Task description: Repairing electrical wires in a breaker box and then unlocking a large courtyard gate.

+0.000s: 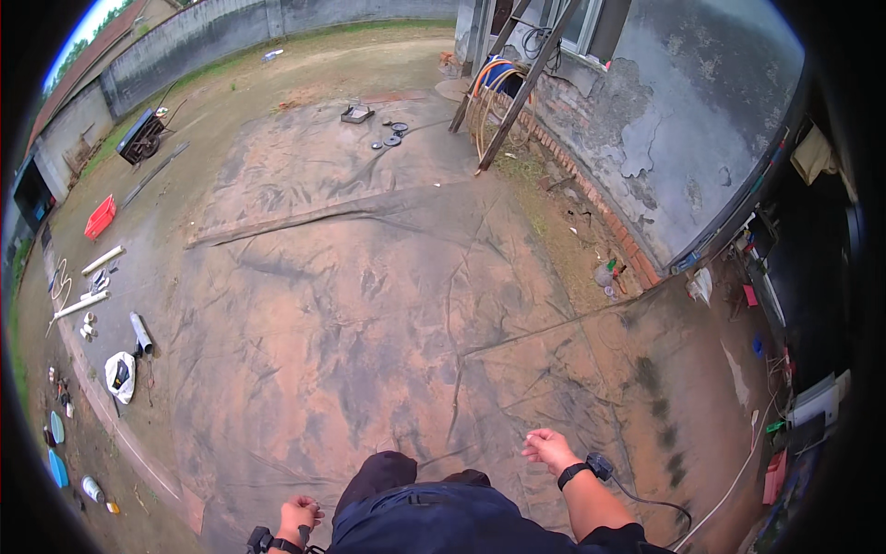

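Note:
My left hand point(302, 512) hangs low beside my dark trousers, its fingers curled inward; whatever may be inside them is too small to make out. Out in front of my right side is my right hand point(549, 449), fingers loosely bent and a little apart, with nothing visible in it. Both wrists wear dark bands, and a small black device point(600, 465) with a cable sits by the right one. Neither hand touches anything around it. Beneath them spreads a large, wrinkled, dirt-covered ground sheet point(351, 323).
A wooden ladder point(521, 102) with coiled hoses leans at the house wall point(692, 120). Round black plates point(393, 140) and a square frame point(356, 114) lie ahead. Leftward are a red crate point(101, 218), white pipes point(81, 305), a white sack point(120, 377) and a cart point(141, 137).

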Demonstrator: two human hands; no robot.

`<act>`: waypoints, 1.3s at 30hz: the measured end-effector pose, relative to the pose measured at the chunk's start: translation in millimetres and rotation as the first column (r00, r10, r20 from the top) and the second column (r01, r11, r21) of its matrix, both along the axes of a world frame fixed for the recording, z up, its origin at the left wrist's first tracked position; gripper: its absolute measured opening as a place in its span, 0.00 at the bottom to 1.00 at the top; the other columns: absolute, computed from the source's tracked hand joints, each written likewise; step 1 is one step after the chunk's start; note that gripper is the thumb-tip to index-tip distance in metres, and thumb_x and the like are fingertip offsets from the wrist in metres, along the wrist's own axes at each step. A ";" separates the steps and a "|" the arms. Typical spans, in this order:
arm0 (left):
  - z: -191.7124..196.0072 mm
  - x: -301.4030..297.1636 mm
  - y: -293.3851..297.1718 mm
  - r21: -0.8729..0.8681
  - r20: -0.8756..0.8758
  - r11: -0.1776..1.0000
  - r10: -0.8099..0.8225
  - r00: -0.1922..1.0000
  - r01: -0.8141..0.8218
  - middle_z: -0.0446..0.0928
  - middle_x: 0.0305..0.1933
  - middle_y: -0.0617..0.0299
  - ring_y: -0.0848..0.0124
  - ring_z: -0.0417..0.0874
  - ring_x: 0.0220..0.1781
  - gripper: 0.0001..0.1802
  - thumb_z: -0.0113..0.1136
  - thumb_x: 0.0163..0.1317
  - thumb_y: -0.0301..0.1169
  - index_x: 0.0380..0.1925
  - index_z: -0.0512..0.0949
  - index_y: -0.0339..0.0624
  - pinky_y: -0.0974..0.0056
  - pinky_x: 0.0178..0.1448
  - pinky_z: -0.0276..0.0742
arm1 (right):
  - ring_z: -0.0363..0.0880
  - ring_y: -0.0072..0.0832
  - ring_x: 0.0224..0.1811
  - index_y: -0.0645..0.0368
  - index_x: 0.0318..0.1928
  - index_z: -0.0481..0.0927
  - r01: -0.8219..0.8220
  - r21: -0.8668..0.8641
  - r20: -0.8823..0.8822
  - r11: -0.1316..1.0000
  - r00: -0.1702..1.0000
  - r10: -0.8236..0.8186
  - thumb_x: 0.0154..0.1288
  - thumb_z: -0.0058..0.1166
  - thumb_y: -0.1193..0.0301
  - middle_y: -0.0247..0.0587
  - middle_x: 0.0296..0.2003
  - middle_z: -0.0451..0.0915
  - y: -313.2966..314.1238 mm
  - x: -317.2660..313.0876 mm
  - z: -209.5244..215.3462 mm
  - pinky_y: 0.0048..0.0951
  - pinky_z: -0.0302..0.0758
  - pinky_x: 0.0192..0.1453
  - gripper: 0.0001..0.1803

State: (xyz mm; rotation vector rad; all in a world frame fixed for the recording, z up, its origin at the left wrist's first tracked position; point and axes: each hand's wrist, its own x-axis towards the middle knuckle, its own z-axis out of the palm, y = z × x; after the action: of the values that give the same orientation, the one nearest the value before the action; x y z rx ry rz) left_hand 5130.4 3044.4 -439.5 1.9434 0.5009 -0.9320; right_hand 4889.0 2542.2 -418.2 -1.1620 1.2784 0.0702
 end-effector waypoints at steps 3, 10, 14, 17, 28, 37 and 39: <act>32.2 120.3 -81.4 -0.074 0.109 0.996 -0.033 0.993 0.041 0.78 0.31 0.59 0.69 0.84 0.30 0.04 0.55 0.61 0.20 0.36 0.74 0.35 0.67 0.26 0.78 | 0.84 0.30 0.34 0.60 0.46 0.76 0.028 0.044 -0.124 0.999 0.992 -0.022 0.68 0.52 0.69 0.39 0.37 0.81 -25.1 33.8 -3.6 0.29 0.80 0.34 0.10; 57.2 359.1 -263.3 -0.074 0.255 0.982 -0.148 0.955 0.172 0.78 0.31 0.60 0.70 0.84 0.29 0.04 0.55 0.61 0.21 0.36 0.75 0.36 0.68 0.27 0.76 | 0.82 0.31 0.29 0.62 0.45 0.77 0.182 0.116 -0.308 0.976 0.941 -0.139 0.66 0.54 0.70 0.43 0.35 0.81 -142.8 138.8 -32.3 0.30 0.79 0.30 0.11; 34.1 430.0 -320.1 -0.036 0.166 0.996 -0.076 0.983 0.083 0.78 0.30 0.59 0.70 0.84 0.28 0.04 0.56 0.60 0.21 0.35 0.74 0.36 0.68 0.25 0.76 | 0.84 0.32 0.32 0.62 0.44 0.76 0.196 0.089 -0.306 0.977 0.938 -0.160 0.67 0.53 0.71 0.41 0.33 0.80 -249.5 251.3 -51.7 0.31 0.81 0.31 0.09; 39.6 465.3 -362.7 0.026 0.086 0.997 -0.074 0.994 0.072 0.78 0.30 0.58 0.67 0.85 0.26 0.05 0.56 0.60 0.19 0.35 0.73 0.33 0.66 0.24 0.78 | 0.83 0.30 0.31 0.61 0.46 0.75 0.142 0.052 -0.135 0.988 0.982 -0.134 0.68 0.52 0.70 0.40 0.34 0.80 -343.2 388.6 -29.7 0.30 0.81 0.32 0.10; 4.4 737.3 -556.8 0.008 -0.016 0.999 -0.049 0.999 0.050 0.79 0.31 0.56 0.67 0.86 0.28 0.05 0.55 0.61 0.20 0.37 0.73 0.33 0.66 0.25 0.79 | 0.83 0.29 0.35 0.60 0.49 0.74 -0.041 -0.048 0.085 0.998 0.995 0.045 0.68 0.52 0.69 0.39 0.38 0.80 -550.4 744.1 1.5 0.28 0.78 0.36 0.12; 53.6 1040.5 -813.2 -0.091 0.203 0.963 -0.233 0.951 0.255 0.79 0.31 0.59 0.70 0.84 0.30 0.04 0.56 0.61 0.23 0.36 0.75 0.35 0.68 0.27 0.77 | 0.84 0.32 0.32 0.62 0.45 0.76 0.238 0.093 -0.247 0.967 0.946 -0.209 0.68 0.52 0.70 0.42 0.36 0.81 -655.3 809.9 -12.6 0.32 0.81 0.32 0.10; 53.0 1091.1 -864.2 -0.066 0.231 0.956 -0.263 0.937 0.285 0.78 0.30 0.60 0.71 0.84 0.30 0.04 0.57 0.61 0.23 0.36 0.75 0.36 0.68 0.27 0.77 | 0.83 0.32 0.32 0.62 0.45 0.75 0.251 0.112 -0.272 0.961 0.938 -0.213 0.68 0.51 0.70 0.43 0.36 0.81 -694.1 839.6 -22.4 0.31 0.81 0.31 0.10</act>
State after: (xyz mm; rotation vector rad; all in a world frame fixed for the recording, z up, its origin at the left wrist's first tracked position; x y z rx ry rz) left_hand 6221.5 2180.3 -386.5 2.0277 0.0534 -0.8804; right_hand 5728.7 1848.1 -440.5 -0.8887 1.6066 0.1408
